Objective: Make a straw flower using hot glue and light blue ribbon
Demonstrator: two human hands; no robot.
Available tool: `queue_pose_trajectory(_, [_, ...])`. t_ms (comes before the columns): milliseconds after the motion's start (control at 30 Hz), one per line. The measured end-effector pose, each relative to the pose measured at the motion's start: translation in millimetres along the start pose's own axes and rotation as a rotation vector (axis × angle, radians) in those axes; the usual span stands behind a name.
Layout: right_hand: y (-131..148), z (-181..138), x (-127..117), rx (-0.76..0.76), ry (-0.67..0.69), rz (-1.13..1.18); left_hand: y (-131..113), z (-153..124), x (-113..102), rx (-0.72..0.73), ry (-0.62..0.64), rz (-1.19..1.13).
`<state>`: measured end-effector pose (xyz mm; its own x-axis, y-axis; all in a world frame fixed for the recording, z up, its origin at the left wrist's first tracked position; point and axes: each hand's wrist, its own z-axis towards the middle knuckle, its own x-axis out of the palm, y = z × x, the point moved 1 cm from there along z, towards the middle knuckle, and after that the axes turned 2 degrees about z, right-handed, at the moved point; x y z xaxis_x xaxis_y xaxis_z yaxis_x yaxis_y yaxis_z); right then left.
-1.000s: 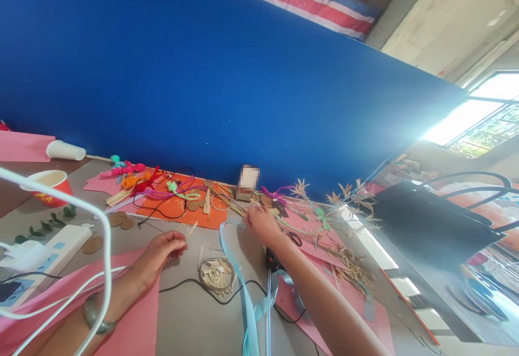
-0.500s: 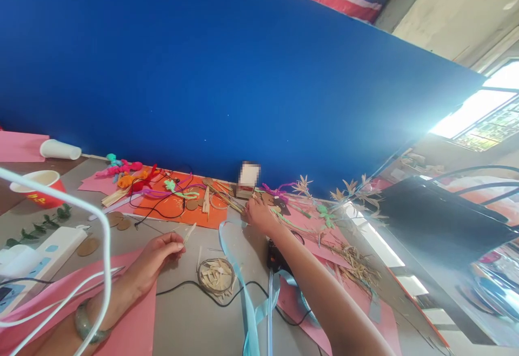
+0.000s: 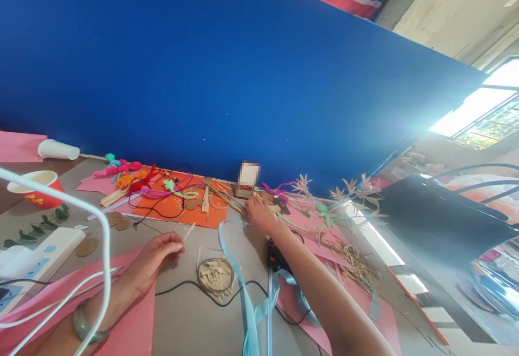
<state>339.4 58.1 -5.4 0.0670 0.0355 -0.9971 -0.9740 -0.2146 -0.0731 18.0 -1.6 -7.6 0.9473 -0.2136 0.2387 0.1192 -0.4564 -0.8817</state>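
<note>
My left hand (image 3: 164,250), with a green bangle (image 3: 84,323) on its wrist, pinches a thin pale pointed strip (image 3: 188,233) between thumb and fingertips, tip upward. Farther off, my right hand (image 3: 260,213) reaches to the back of the table. Its fingers are bent down beside a small box with a blurred card (image 3: 246,188) and at the ends of thin straw-like stalks (image 3: 229,199). What those fingertips grip is hidden. Between my arms, pale cut strips (image 3: 216,275) lie inside a coiled ring, next to a light blue ribbon (image 3: 235,261).
A blue panel (image 3: 219,86) rises behind the table. Orange paper (image 3: 182,214) holds cords and craft pieces. A white power strip (image 3: 42,261), red paper cup (image 3: 40,187) and white cable (image 3: 106,248) are at left. Dried stalks (image 3: 357,261) and a black bag (image 3: 430,210) are at right.
Both hands keep nearly the same place and pose. The view has shifted very slightly.
</note>
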Motion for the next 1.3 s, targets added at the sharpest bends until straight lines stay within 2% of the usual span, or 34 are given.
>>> queue_pose_trajectory(500, [-9,4,9,-0.009,-0.034,0.005,11,7,-6,0.006,0.016,-0.009])
queue_pose_trajectory(767, [-12,4,11,-0.033,-0.024,-0.023,-3,-2,3,-0.033,-0.012,0.014])
queue_pose_trajectory(1067, [-14,4,13,-0.044,-0.021,-0.041,9,6,-5,-0.010,0.007,-0.021])
queue_pose_trajectory(1300, [-16,6,17,-0.043,-0.026,-0.044,4,3,-1,-0.018,-0.001,-0.018])
